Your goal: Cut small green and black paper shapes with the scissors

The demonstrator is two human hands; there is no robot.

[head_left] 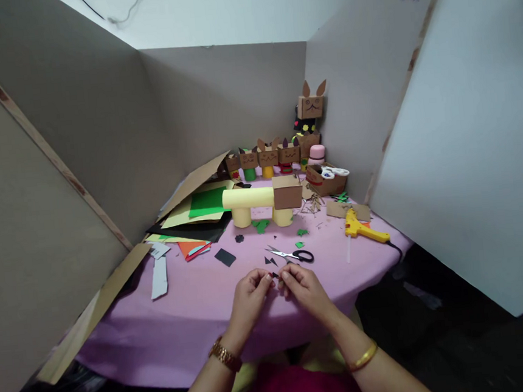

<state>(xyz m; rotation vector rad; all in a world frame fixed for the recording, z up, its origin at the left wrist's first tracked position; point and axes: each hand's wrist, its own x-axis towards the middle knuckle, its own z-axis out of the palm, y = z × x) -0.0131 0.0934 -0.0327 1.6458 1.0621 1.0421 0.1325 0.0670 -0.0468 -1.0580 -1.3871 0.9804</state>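
Observation:
My left hand [254, 285] and my right hand [299, 281] meet close together over the front of the table, fingertips pinched. Between them shows a small black paper piece [274, 275], gripped by the left fingertips; whether the right fingers also grip it is hard to tell. Just beyond lie small black paper triangles [271, 261] and open scissors [289, 254] with black handles. Farther back stands a paper figure with a yellow tube body [249, 197], yellow tube legs and a brown cardboard box head [287, 192]. A black paper rectangle [225, 258] lies to the left.
A yellow glue gun [365, 228] with its cord is at the right. Coloured paper sheets [207, 204] and cardboard pile up at the left. Cardboard animal figures [268, 157] line the back, beside a small box [327, 181] holding white-handled scissors. Grey partitions [229, 95] enclose the table.

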